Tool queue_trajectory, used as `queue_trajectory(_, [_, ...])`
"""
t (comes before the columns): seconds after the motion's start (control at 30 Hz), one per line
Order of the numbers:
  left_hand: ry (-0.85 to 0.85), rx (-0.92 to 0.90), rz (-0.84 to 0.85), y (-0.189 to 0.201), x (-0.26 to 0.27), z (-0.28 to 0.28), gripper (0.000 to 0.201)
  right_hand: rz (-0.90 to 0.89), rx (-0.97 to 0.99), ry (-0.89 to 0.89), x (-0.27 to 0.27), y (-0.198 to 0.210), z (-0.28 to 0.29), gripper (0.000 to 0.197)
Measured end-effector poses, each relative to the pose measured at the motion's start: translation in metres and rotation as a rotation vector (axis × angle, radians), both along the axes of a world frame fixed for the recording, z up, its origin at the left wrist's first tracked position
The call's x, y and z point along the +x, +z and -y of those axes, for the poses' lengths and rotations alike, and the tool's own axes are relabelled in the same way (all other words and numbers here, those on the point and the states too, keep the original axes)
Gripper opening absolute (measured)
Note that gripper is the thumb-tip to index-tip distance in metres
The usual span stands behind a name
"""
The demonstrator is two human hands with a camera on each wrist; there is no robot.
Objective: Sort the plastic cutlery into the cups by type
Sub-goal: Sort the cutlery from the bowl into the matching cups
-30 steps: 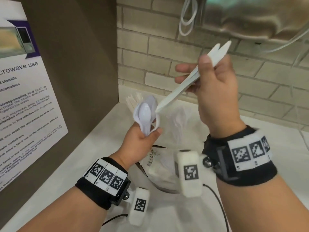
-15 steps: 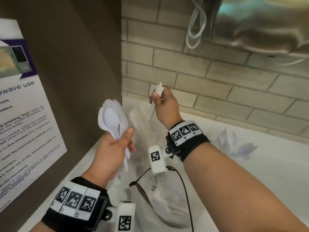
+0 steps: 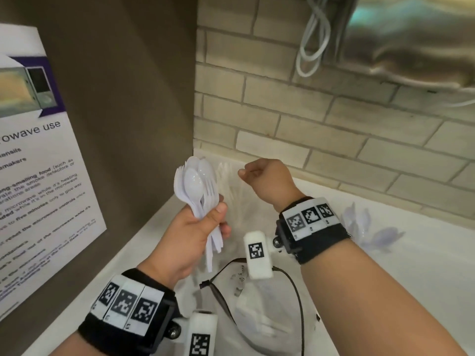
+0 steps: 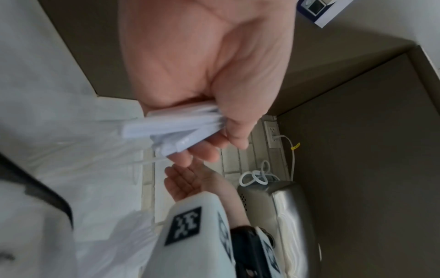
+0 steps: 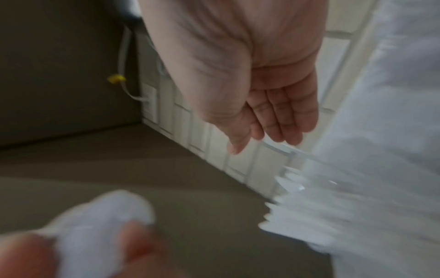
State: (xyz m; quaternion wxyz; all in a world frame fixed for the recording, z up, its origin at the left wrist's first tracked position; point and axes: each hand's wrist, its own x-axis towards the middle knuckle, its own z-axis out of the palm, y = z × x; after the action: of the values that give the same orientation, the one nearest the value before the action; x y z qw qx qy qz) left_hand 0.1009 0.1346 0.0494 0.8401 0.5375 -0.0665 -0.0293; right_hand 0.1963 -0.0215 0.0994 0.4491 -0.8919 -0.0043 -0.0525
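Observation:
My left hand [image 3: 205, 227] grips a bundle of white plastic spoons and forks [image 3: 196, 186] by the handles, heads up, above the counter's left corner. The left wrist view shows the handles [image 4: 176, 129] sticking out of that fist. My right hand [image 3: 257, 176] hovers just right of the bundle with relaxed fingers and holds nothing; its bare palm [image 5: 281, 116] shows in the right wrist view. Below and between the hands, a clear cup of white knives [image 3: 227, 186] stands in the corner, blurred [image 5: 297, 212] in the right wrist view. A second clear cup of pale cutlery [image 3: 359, 222] stands farther right.
A clear plastic bag with a black strap [image 3: 257, 317] lies on the white counter [image 3: 424, 265] under my forearms. A brown side wall with a microwave poster [image 3: 38, 176] closes the left. Brick wall behind; a steel appliance [image 3: 411, 34] and white cable [image 3: 311, 47] hang above right.
My right hand brought two knives down from mid-air into the corner cup and let go; it is empty now. My left hand with the bundle shifted left and up.

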Motion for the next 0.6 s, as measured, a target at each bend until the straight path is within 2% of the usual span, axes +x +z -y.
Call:
queue_trajectory(0.1, [-0.133,-0.089,-0.02,0.004,-0.003,0.007,0.007,0.075,0.17,0.036,-0.045,0.024,0.008,0.014])
queue_trajectory(0.17, [-0.16,-0.048,-0.013,0.007,-0.006,0.014,0.009,0.108,0.219,0.048,-0.077,0.036,0.011,0.024])
queue_trajectory(0.23, [-0.144,0.047,0.04,0.009,-0.008,0.024,0.006,0.115,0.133,0.077,-0.103,0.038,0.011,0.032])
queue_trajectory(0.3, [-0.15,0.146,0.104,0.011,-0.013,0.035,0.018,0.091,0.012,0.091,-0.12,0.032,0.009,0.032])
queue_trajectory(0.33, [-0.175,0.167,0.124,0.012,-0.015,0.04,0.021,0.085,-0.001,0.082,-0.124,0.027,0.009,0.029])
queue_trajectory(0.4, [-0.244,0.137,0.123,0.011,-0.019,0.045,0.012,0.059,0.085,0.072,-0.129,0.021,0.014,0.025])
queue_trajectory(0.43, [-0.28,0.101,0.108,0.008,-0.019,0.045,0.016,0.036,0.148,0.072,-0.131,0.02,0.016,0.024])
queue_trajectory(0.53, [-0.316,0.024,0.011,0.002,-0.02,0.043,0.054,0.011,0.293,0.0,-0.136,0.021,0.021,0.017])
queue_trajectory(0.6, [-0.308,-0.033,-0.055,0.003,-0.021,0.043,0.054,0.08,0.454,-0.098,-0.138,0.023,0.021,0.009])
